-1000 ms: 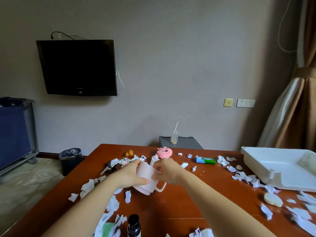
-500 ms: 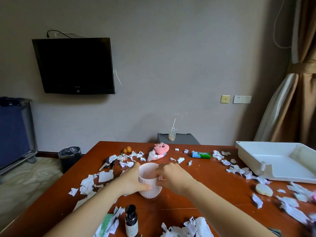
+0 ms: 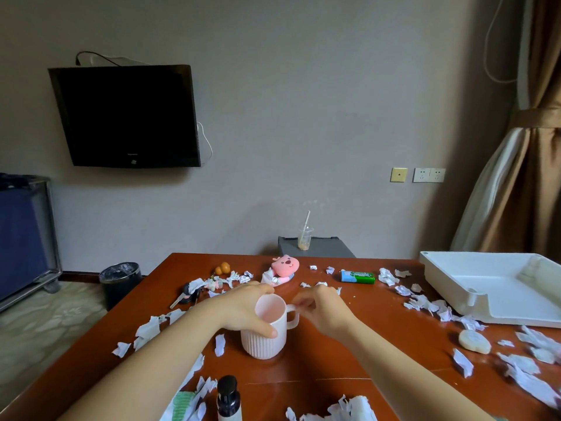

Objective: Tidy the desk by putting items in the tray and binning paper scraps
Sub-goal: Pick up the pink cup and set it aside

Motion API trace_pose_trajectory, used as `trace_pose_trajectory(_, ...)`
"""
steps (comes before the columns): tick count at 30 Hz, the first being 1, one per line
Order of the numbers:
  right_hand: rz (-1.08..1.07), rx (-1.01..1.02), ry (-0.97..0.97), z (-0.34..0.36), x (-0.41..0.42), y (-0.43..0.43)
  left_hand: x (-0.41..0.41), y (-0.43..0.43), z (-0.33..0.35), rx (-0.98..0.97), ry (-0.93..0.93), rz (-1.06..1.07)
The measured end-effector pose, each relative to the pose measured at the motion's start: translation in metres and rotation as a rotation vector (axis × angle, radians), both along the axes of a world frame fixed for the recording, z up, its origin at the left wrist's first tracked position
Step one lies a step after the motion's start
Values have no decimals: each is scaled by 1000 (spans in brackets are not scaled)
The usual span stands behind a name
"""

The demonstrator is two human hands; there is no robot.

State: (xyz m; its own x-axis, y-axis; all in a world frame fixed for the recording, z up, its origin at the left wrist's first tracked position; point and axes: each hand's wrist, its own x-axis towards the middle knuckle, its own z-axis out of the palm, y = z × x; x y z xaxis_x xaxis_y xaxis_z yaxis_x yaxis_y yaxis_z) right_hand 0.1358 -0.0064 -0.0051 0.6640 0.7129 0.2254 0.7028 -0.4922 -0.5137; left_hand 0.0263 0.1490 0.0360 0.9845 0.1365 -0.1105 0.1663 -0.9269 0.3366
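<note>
A pale pink ribbed mug (image 3: 263,341) stands upright on the red-brown desk (image 3: 358,338), its handle pointing right. My left hand (image 3: 243,308) wraps around the mug's left side and rim. My right hand (image 3: 321,311) pinches the handle with its fingertips. The white tray (image 3: 498,287) sits at the desk's right edge. White paper scraps (image 3: 425,302) lie scattered across the desk. A black bin (image 3: 120,279) stands on the floor at the left.
A pink plush toy (image 3: 283,267), a green-blue packet (image 3: 357,276), keys (image 3: 185,297) and small orange things (image 3: 223,268) lie behind the mug. A dark-capped bottle (image 3: 228,399) stands near me. A pale oval soap (image 3: 474,345) lies right. A plastic cup (image 3: 304,238) stands on a grey box beyond the desk.
The mug was held tilted above the desk; now it stands upright on the surface, turned so its handle points right. My right hand has moved onto the handle.
</note>
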Motion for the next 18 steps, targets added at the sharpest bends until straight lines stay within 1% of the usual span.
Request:
trace_pose_trajectory(5,-6,49,49,-4,8,8,5,8,-4,59,8,9)
trace_pose_trajectory(11,-82,129,204,-9,8,23,3,5,-2,121,-66,82)
trace_pose_trajectory(15,-78,170,210,14,3,49,-6,21,17,152,-144,155)
trace_pose_trajectory(18,-39,201,157,39,-6,78,-20,45,34,136,-193,222)
